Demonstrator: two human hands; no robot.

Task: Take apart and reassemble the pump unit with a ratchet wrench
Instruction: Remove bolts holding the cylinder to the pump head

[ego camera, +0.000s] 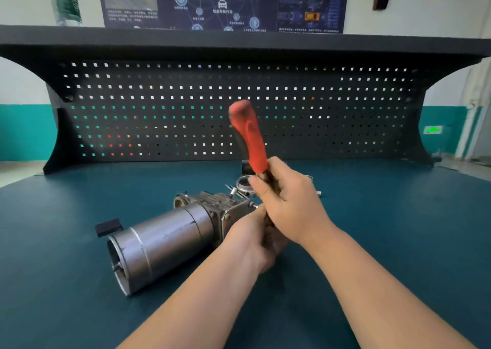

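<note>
Both hands on the ratchet wrench (249, 133) at the pump unit (170, 232)

Pump unit's lying on its side on the green counter (53, 242). Right hand (288, 202) is wrapped around the wrench just below the red grip, left hand (255, 240) curled round its lower end by the pump housing.

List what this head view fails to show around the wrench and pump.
- Ratchet wrench head: hidden behind right hand and left hand.
- Bolt being worked on pump unit: covered by both hands.
- Small loose parts behind: too small, partly hidden by the right hand.
</note>
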